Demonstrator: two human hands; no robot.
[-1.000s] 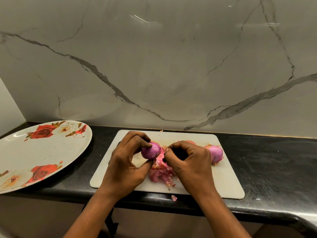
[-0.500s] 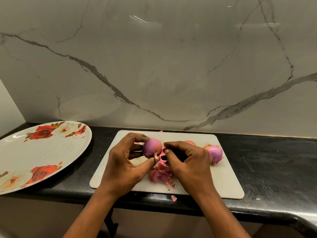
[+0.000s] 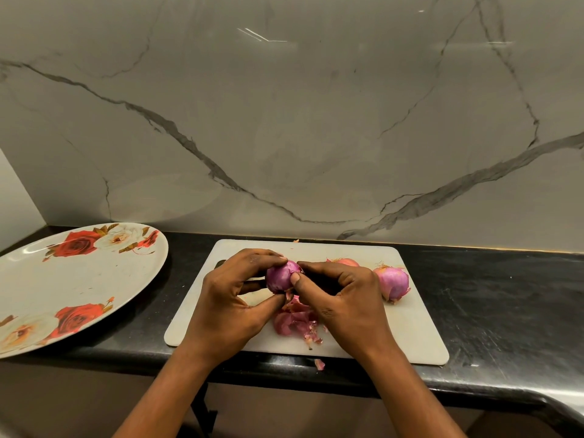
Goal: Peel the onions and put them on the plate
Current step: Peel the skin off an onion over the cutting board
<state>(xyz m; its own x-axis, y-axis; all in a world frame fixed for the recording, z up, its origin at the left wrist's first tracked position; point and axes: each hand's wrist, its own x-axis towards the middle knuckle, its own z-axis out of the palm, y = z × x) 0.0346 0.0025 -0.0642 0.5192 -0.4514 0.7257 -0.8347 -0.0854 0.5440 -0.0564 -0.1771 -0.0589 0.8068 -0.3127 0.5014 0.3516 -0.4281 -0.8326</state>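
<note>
The board (image 3: 410,336) lies along the counter's (image 3: 489,295) front edge, with the plate (image 3: 79,289) to its left. Over the board's middle, my left hand (image 3: 227,305) and right hand (image 3: 350,305) hold the onion (image 3: 279,276). The peels (image 3: 295,320) lie beneath it. A second onion (image 3: 392,282) and a third onion (image 3: 346,262) sit toward the back right.

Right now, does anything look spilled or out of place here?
One peel scrap lies off the board, on the front edge of the counter. The other peels are piled on the board.
</note>
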